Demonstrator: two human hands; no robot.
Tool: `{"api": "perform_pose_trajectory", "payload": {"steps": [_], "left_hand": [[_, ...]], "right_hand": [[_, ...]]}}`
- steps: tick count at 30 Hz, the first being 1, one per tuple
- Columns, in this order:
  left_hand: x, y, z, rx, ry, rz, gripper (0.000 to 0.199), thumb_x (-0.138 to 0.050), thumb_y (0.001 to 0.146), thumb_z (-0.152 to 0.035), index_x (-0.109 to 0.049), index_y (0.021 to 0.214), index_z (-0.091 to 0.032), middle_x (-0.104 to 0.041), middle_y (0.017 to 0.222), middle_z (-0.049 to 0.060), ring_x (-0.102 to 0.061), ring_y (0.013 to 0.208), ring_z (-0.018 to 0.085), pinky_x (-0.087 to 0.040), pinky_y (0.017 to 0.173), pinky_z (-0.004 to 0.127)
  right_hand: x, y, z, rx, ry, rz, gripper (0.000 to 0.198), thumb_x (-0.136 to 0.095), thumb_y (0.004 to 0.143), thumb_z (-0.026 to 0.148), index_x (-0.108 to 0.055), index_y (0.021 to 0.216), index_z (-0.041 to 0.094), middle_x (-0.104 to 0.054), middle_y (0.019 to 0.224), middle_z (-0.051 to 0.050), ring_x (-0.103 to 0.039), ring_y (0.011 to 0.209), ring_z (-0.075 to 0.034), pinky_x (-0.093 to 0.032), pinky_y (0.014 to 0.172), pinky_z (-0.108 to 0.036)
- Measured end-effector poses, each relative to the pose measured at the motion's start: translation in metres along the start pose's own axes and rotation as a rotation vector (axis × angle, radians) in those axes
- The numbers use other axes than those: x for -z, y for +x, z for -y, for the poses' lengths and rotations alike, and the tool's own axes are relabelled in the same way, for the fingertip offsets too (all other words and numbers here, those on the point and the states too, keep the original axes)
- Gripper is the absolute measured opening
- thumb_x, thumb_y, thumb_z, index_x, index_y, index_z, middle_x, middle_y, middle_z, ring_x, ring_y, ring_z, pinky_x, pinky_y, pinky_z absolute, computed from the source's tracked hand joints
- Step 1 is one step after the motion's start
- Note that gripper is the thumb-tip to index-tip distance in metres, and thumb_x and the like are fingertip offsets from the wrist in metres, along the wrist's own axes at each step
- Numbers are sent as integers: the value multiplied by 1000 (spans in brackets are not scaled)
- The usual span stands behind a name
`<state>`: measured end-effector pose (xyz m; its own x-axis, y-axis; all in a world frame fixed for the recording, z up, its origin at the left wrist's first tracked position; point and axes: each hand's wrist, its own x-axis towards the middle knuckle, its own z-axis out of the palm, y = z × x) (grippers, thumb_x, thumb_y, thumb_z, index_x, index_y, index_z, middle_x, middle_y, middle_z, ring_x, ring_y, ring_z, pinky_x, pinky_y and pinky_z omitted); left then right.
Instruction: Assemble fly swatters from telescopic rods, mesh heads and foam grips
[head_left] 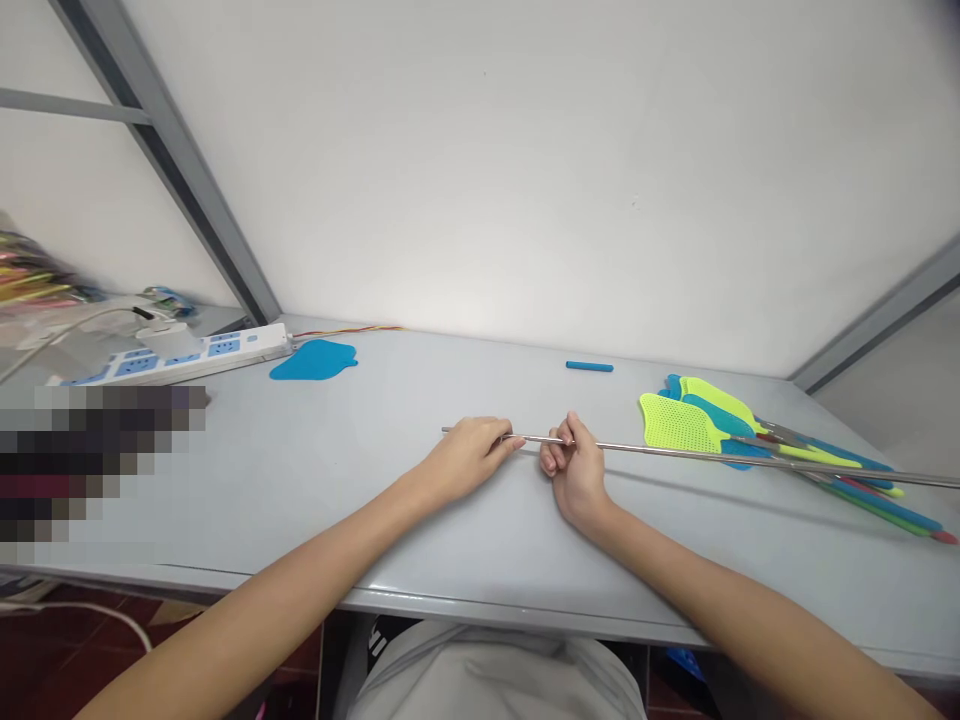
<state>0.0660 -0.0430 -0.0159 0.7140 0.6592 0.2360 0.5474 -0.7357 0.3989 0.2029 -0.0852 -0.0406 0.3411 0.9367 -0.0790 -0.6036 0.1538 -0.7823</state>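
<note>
A long thin metal rod (675, 450) runs sideways above the grey table, its right end leaving the picture. My left hand (472, 455) is closed round it near its left tip, palm down. Further along, my right hand (577, 465) grips the same rod between thumb and fingers, palm turned up. Beyond my left hand lies a flat blue fly swatter head (315, 361) with no rod on it. A short blue tube (589, 367), like a handle grip, rests behind my right hand.
On the right lies a pile of fly swatters with yellow-green heads (682, 425) and blue ones, the rod passing across them. A white power strip (202, 352) with plugged-in cables stands at the back left. Grey frame posts (195, 160) and a white wall bound the table (360, 480).
</note>
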Motion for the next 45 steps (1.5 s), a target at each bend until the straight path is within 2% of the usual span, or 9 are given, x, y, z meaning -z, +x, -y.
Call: {"api": "perform_pose_trajectory", "payload": {"steps": [7, 12, 17, 20, 24, 27, 35, 45], "left_hand": [[4, 3, 10, -11, 7, -6, 35, -28, 85, -38, -52, 70, -16, -51, 67, 2, -47, 62, 13, -34, 59, 23], [15, 5, 17, -15, 32, -86, 35, -26, 85, -37, -52, 73, -17, -50, 70, 2, -47, 69, 14, -35, 66, 25], [27, 7, 29, 141, 27, -200, 41, -22, 85, -40, -51, 68, -16, -49, 70, 3, -47, 67, 15, -36, 65, 26], [29, 7, 36, 245, -5, -252, 46, -19, 84, -43, -50, 64, -17, -49, 63, 2, -46, 62, 14, -34, 60, 25], [26, 8, 45, 427, -67, -205, 53, -17, 82, -49, -44, 49, -17, -46, 49, 1, -44, 49, 13, -29, 50, 24], [25, 9, 51, 490, -71, -181, 53, -20, 80, -50, -40, 43, -17, -43, 45, 2, -43, 44, 13, -27, 48, 25], [24, 12, 54, 512, -59, -161, 45, -29, 78, -43, -20, 40, -21, -18, 41, -4, -24, 38, 9, -19, 44, 24], [23, 11, 45, 398, -121, -130, 42, -22, 80, -46, -11, 49, -19, -14, 49, -3, -17, 43, 10, -18, 44, 24]], "right_hand": [[0, 2, 1, -33, 14, -38, 31, -42, 75, 37, -31, 52, 18, -26, 36, 8, -30, 32, -6, -19, 35, -19], [2, 4, 1, -41, 33, -60, 30, -41, 75, 36, -31, 53, 18, -24, 36, 8, -30, 33, -6, -20, 36, -19], [4, 6, 0, -46, 41, -71, 30, -41, 75, 36, -31, 53, 18, -22, 36, 8, -29, 33, -7, -20, 36, -19], [4, 6, 0, -50, 46, -73, 30, -41, 75, 36, -31, 53, 18, -22, 36, 8, -28, 33, -7, -20, 36, -19], [5, 6, 0, -56, 43, -71, 30, -42, 74, 36, -31, 53, 18, -22, 36, 8, -29, 33, -7, -20, 36, -19], [5, 5, 0, -56, 40, -67, 30, -42, 74, 36, -31, 53, 18, -22, 37, 8, -29, 34, -7, -20, 36, -19], [4, 6, 0, -51, 51, -75, 30, -42, 75, 36, -32, 53, 18, -22, 37, 8, -29, 34, -6, -20, 36, -19], [5, 4, 0, -51, 108, -86, 32, -42, 75, 35, -30, 51, 18, -23, 34, 8, -30, 33, -7, -20, 36, -20]]}}
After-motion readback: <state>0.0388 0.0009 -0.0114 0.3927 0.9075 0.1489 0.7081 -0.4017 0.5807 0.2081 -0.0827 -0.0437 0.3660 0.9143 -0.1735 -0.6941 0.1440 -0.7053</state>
